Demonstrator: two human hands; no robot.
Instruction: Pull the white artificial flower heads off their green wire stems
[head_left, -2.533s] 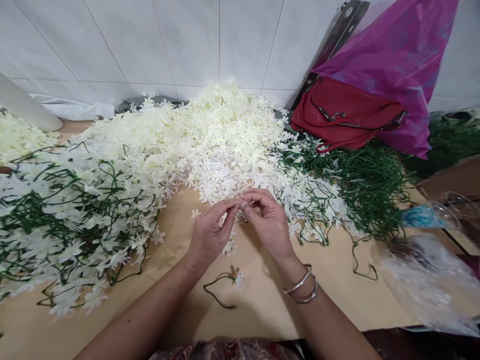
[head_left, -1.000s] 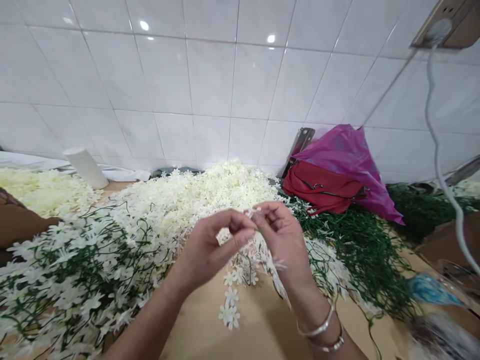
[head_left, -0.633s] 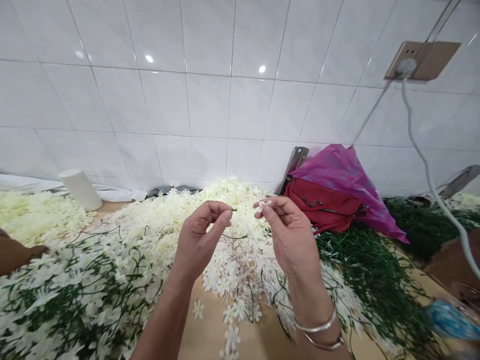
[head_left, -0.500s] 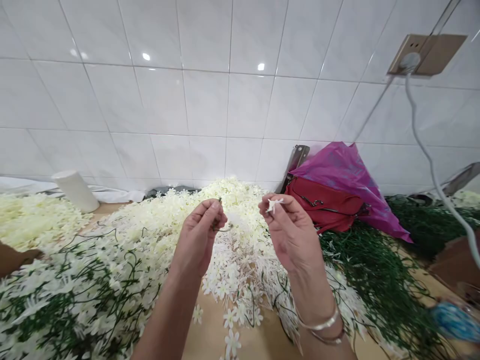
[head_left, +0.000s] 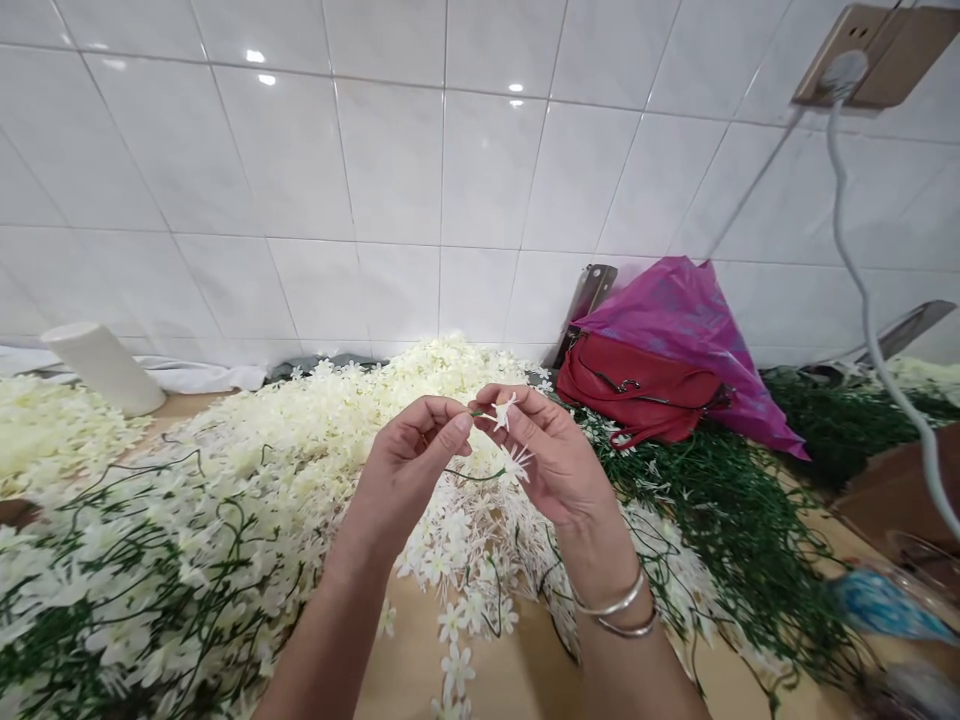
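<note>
My left hand [head_left: 420, 450] pinches a thin green artificial flower stem [head_left: 472, 476] between thumb and fingertips. One branch of that stem curves down to the right and carries a white blossom [head_left: 514, 463]. Facing it, my right hand [head_left: 551, 450] grips a small white artificial flower [head_left: 504, 411] by thumb and forefinger, at the tip of the stem's other branch. The fingertips of both hands almost meet. Below them lies a heap of loose white and cream blossoms [head_left: 442, 550]. Two silver bangles [head_left: 619, 608] circle my right wrist.
Stemmed white flowers [head_left: 150, 570] pile up at left, bare green stems [head_left: 735, 520] at right. A red bag [head_left: 637, 385] under a purple plastic bag [head_left: 675, 305] leans by the tiled wall. A white roll [head_left: 105, 365] stands far left. A white cable [head_left: 862, 290] hangs at right.
My hands have come together from apart, the right one moving left with its white flower to the stem in my left. A blossom now shows on the stem's lower branch. The view has tilted down slightly.
</note>
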